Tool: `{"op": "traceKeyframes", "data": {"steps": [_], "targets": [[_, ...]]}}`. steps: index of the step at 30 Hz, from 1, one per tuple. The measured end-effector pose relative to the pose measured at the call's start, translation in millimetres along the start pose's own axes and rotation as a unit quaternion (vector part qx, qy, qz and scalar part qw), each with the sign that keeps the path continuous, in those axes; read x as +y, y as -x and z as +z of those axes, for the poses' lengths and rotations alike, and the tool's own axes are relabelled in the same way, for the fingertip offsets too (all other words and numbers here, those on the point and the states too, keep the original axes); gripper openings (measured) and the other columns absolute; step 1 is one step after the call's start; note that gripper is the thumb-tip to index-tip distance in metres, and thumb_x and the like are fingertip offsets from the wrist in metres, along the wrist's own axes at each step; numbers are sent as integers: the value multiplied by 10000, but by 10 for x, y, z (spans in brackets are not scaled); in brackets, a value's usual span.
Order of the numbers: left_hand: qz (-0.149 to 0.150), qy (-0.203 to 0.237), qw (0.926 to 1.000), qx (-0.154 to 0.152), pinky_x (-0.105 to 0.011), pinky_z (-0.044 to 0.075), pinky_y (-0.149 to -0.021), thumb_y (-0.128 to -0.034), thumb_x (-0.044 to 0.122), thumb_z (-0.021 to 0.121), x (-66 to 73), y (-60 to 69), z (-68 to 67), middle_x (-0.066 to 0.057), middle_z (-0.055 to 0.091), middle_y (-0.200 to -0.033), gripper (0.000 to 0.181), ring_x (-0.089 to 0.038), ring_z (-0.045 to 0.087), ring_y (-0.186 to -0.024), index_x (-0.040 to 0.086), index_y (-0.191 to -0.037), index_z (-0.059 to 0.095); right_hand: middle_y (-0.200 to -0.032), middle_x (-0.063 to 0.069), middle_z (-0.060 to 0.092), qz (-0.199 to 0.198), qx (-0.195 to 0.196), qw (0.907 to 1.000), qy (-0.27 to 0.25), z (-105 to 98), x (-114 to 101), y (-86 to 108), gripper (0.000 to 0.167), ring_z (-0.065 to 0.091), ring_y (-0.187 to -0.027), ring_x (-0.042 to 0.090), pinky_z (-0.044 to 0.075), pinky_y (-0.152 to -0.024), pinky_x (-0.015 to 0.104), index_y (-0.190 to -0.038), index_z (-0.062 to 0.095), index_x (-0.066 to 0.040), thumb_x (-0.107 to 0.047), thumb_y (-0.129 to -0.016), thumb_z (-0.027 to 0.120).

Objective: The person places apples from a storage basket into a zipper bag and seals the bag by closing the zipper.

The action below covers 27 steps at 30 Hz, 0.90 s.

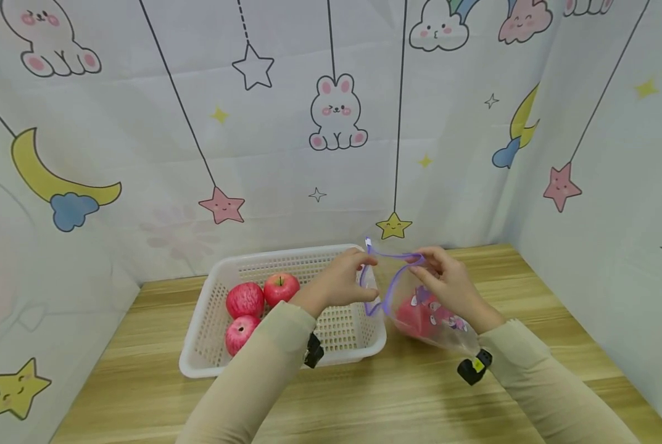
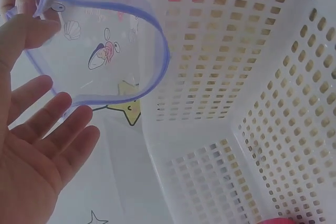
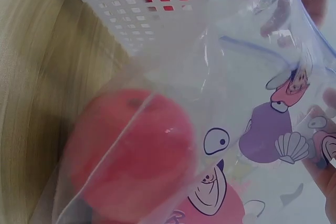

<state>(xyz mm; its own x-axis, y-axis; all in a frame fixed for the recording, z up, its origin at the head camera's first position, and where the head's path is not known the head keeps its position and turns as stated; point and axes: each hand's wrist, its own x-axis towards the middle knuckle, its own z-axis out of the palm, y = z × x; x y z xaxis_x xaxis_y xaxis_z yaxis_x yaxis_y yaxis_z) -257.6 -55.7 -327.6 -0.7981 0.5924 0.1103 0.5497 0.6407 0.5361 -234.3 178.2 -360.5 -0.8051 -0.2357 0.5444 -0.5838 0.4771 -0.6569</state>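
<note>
A clear zip bag [image 1: 394, 290] with a purple rim and printed cartoon pictures stands beside the basket, its mouth gaping. A red apple [image 3: 136, 156] lies inside it. My right hand [image 1: 450, 287] pinches the bag's rim on the right. At the left side of the mouth is my left hand [image 1: 339, 280], its fingers [image 2: 73, 124] spread and loosely bent with nothing gripped; whether it touches the rim I cannot tell. Three more red apples [image 1: 245, 300] sit in the left part of the white plastic basket [image 1: 376, 345].
The basket, with holes in its walls and floor, stands on a wood-grain table [image 1: 364, 407]. Behind and at both sides hangs a white curtain [image 1: 286, 160] printed with rabbits, stars and moons. A black wrist camera [image 1: 475, 367] sits at the right cuff.
</note>
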Motion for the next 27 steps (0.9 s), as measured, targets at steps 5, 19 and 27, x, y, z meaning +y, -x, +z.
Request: {"op": "traceKeyframes", "data": {"steps": [5, 19, 27], "targets": [[20, 66, 10000, 7, -366, 475, -941, -757, 216, 734, -20, 19, -1, -116, 590, -1226, 546, -287, 566, -1109, 16, -1240, 573, -963, 114, 711, 12, -42, 9998, -169, -1, 52, 2, 239, 558, -627, 36, 450, -511, 180, -1125, 560, -38, -35, -892, 613], [-79, 45, 10000, -17, -371, 484, -921, -766, 219, 723, -91, 87, -13, -112, 599, -1218, 507, -305, 577, -1094, 8, -1209, 592, -937, 131, 708, -36, 20, 9999, -95, -15, 27, -4, 224, 551, -618, 45, 443, -497, 174, -1104, 569, -18, -34, -887, 620], [-141, 55, 9999, -1, -363, 485, -904, -763, 211, 721, -121, 126, -15, -112, 605, -1195, 484, -259, 571, -1057, 7, -1185, 603, -959, 99, 715, 80, -42, 10000, 13, -45, 1, -23, 227, 556, -620, 72, 436, -491, 179, -1114, 572, -36, -86, -898, 623]]}}
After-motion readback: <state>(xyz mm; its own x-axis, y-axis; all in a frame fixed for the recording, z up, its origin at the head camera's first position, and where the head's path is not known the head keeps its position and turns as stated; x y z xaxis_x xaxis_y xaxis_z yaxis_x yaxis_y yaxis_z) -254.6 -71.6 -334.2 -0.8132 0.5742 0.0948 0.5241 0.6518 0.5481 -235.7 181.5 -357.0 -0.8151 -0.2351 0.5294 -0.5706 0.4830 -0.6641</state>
